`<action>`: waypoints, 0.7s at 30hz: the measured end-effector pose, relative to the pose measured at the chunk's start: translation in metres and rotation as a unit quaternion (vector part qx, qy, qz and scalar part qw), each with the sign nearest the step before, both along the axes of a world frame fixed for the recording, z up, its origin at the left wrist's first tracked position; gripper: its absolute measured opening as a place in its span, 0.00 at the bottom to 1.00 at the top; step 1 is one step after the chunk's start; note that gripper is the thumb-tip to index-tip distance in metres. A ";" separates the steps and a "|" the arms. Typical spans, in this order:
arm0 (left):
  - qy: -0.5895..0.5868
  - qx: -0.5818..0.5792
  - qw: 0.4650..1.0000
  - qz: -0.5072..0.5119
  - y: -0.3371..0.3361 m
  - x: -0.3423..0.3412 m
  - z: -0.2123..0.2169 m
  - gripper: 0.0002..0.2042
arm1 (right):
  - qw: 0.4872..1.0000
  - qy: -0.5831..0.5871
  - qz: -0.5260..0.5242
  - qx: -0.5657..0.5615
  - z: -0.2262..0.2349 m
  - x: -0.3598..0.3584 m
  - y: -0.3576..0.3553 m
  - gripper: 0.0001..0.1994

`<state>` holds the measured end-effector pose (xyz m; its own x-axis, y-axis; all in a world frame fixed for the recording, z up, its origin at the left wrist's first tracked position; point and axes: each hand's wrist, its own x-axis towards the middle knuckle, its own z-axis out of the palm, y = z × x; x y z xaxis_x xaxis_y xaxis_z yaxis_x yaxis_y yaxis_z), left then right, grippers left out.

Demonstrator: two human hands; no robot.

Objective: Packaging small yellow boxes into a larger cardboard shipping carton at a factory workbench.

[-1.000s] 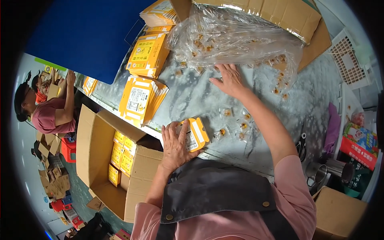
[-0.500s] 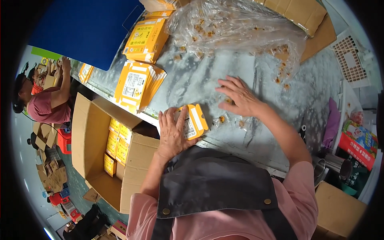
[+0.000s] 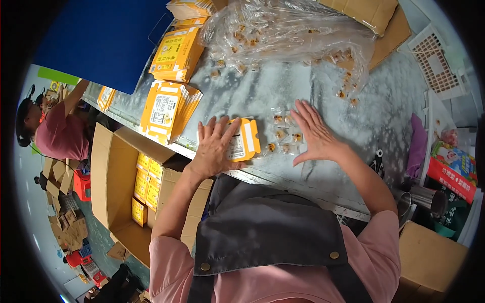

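While two hands are working on the grey table (image 3: 353, 166), the left hand (image 3: 214, 149) is lying flat, fingers spread, pressing down on one small yellow box (image 3: 243, 141) near the table's front edge. Just beside it, the right hand (image 3: 314, 134) is resting open beside roughly five small wrapped sweets (image 3: 284, 135), gripping nothing. Farther back, a clear plastic bag (image 3: 293, 30) is holding many more sweets. Two stacks of flat yellow cartons (image 3: 169, 108) are sitting to the left. Below the edge, an open cardboard box (image 3: 113, 177) is holding several yellow boxes. Bare tabletop is lying open at right.
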<state>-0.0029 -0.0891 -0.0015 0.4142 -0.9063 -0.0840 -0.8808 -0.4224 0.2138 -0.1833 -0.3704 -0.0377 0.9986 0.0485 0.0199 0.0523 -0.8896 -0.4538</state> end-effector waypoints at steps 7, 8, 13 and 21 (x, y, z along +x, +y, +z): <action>-0.014 -0.026 0.999 -0.038 -0.026 -0.016 -0.006 0.59 | 0.994 -0.046 0.096 0.035 -0.030 0.035 0.035 0.56; -0.013 -0.025 0.999 -0.033 -0.022 -0.017 -0.007 0.59 | 0.993 -0.045 0.100 0.036 -0.027 0.035 0.037 0.56; -0.010 -0.041 0.999 -0.018 -0.017 -0.013 -0.011 0.58 | 1.000 0.003 -0.012 -0.005 0.032 0.008 0.031 0.51; -0.017 -0.043 0.998 -0.032 -0.024 -0.014 -0.009 0.58 | 0.986 0.050 -0.073 0.143 0.002 0.008 0.038 0.39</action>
<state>-0.0167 -0.1135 -0.0105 0.3570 -0.9341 0.0088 -0.9126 -0.3468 0.2166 -0.1754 -0.3326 -0.0356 0.9922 -0.0885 -0.0876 -0.1245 -0.7188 -0.6839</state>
